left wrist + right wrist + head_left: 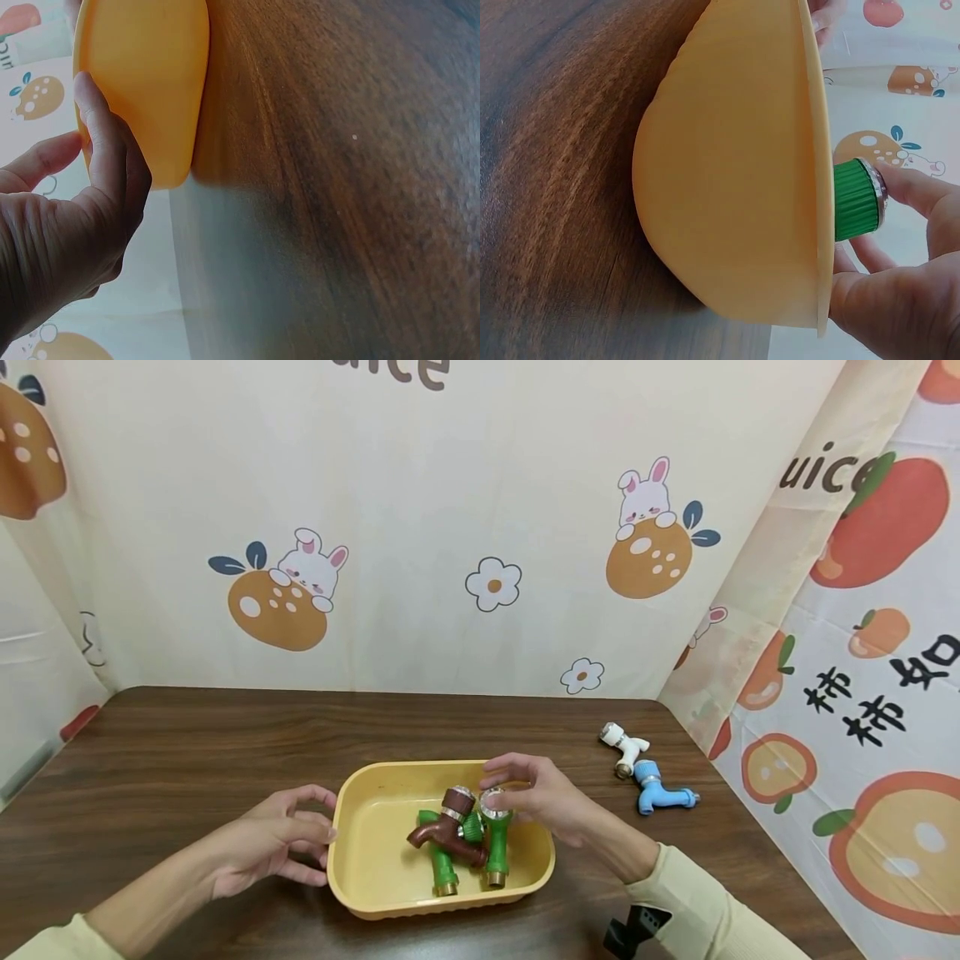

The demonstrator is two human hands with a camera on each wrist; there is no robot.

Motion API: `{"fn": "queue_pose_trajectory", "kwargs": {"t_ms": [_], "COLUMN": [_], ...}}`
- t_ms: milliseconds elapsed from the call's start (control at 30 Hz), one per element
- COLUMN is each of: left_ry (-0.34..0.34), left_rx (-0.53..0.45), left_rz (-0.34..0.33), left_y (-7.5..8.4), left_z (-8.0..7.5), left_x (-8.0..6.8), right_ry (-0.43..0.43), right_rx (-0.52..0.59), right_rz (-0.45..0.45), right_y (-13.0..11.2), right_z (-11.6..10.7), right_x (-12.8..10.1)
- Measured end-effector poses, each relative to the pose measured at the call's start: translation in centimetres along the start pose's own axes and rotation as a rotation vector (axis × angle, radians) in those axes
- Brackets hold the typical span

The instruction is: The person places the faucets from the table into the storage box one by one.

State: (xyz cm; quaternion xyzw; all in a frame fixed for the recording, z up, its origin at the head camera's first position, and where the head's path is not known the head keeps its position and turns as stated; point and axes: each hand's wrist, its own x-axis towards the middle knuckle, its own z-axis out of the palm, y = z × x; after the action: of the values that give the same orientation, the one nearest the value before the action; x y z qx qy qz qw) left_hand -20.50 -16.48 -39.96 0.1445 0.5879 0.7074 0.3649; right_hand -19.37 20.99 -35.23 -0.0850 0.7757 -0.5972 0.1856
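Observation:
A yellow plastic basin [375, 889] holds a brown faucet [442, 835] lying across a green faucet [444, 870]. A second green faucet [497, 852], with a silver-capped ridged knob, leans beside them at the right. My right hand [540, 797] reaches over the basin's right rim and pinches this knob; the right wrist view shows the green knob [857, 199] above the rim with a fingertip at its cap. At the left end, my left hand [277, 839] touches the outside of the rim with loosely bent fingers [105, 135].
On the brown wooden table [225, 735], a white faucet [624, 747] and a light blue faucet [660, 789] lie to the right of the basin. A printed cloth [412, 485] hangs behind the table and along its sides. A black device [636, 931] sits at the right sleeve.

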Motion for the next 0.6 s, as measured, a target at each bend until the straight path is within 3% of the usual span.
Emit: {"fn": "queue_pose_trajectory", "kwargs": {"t_ms": [600], "left_ry": [0.003], "left_rx": [0.0], "left_rz": [-0.001], "left_y": [-0.09], "left_z": [-0.06], "left_x": [0.08], "right_ry": [-0.015], "right_rx": [-0.011], "right_rz": [0.05], "right_y": [-0.15], "right_z": [0.42], "right_x": [0.43]}}
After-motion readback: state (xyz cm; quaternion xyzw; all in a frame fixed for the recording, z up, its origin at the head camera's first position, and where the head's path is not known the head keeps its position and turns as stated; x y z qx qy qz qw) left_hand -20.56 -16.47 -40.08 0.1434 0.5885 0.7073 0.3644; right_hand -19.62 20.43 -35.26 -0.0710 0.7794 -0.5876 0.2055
